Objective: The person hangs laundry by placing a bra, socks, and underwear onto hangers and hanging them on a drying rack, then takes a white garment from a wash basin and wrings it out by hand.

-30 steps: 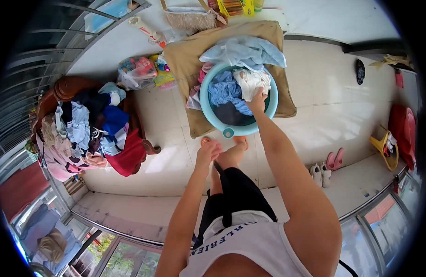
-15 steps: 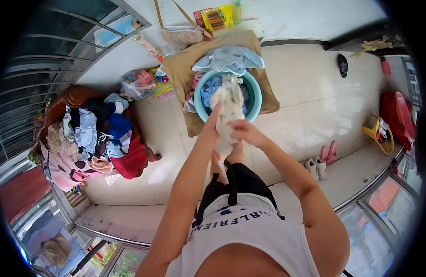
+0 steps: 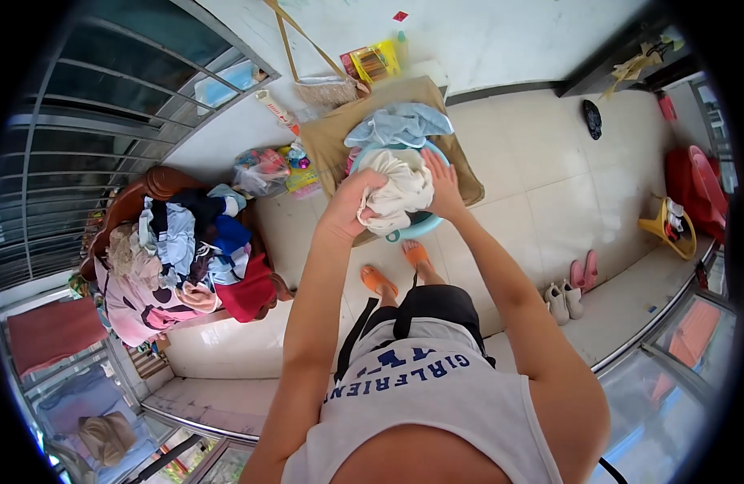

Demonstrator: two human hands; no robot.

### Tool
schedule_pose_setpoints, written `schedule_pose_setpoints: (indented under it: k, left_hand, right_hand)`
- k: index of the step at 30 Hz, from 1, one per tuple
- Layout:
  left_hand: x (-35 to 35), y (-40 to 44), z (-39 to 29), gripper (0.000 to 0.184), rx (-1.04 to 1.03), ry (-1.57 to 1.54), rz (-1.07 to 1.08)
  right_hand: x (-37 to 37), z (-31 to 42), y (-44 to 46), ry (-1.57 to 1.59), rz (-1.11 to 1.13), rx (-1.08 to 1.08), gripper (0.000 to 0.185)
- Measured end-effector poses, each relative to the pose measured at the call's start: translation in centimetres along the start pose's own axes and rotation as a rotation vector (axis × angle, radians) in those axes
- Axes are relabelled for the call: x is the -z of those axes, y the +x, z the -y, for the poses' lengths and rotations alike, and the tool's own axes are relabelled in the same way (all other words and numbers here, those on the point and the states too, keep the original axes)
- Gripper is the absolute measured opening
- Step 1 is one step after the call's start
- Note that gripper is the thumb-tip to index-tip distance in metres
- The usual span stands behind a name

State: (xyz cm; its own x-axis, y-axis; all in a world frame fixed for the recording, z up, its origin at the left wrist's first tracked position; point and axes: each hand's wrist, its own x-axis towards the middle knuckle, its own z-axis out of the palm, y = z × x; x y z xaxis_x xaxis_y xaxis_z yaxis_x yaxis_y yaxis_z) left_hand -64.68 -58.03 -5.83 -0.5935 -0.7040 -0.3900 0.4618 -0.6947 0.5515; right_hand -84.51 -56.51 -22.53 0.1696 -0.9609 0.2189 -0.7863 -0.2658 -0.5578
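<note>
A bunched white cloth (image 3: 398,189) is held up over the light-blue basin (image 3: 427,226), covering most of its opening. My left hand (image 3: 352,206) grips the cloth's left side with its fingers wrapped round it. Against the right side of the cloth lies my right hand (image 3: 443,187), its fingers stretched out and apart. A pale blue cloth (image 3: 400,123) hangs over the basin's far rim. The basin stands on a brown cloth cover (image 3: 327,143). What lies inside the basin is mostly hidden.
At the left, a wooden chair (image 3: 138,198) bears piled clothes (image 3: 176,242). Plastic bags (image 3: 261,171) lie beside the brown cover. White shoes (image 3: 564,302), pink slippers (image 3: 584,271) and a yellow basket (image 3: 670,232) are at the right.
The white cloth has come up out of the basin and is now bunched above it. My left hand has moved up to the cloth and closed on it; my right hand has opened out flat.
</note>
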Motion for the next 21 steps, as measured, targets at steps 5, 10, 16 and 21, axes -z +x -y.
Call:
schedule_pose_setpoints:
  k: [5, 10, 16, 21]
  left_hand:
    - [-3.1, -1.4, -3.1, 0.033, -0.110, 0.392, -0.360]
    - [5.0, -0.2, -2.2, 0.033, -0.128, 0.791, -0.515]
    - [12.0, 3.5, 5.8, 0.047, 0.048, 0.720, -0.490]
    - [8.5, 1.0, 7.1, 0.069, 0.297, -0.384, -0.450]
  right_hand:
    - [-1.7, -0.5, 2.2, 0.313, 0.323, -0.183, 0.046]
    - [5.7, 1.2, 2.1, 0.710, 0.103, -0.413, 0.034]
    - [8.2, 2.7, 3.7, 0.659, 0.143, -0.248, 0.038]
    - [9.7, 3.8, 3.2, 0.735, 0.088, -0.191, 0.040]
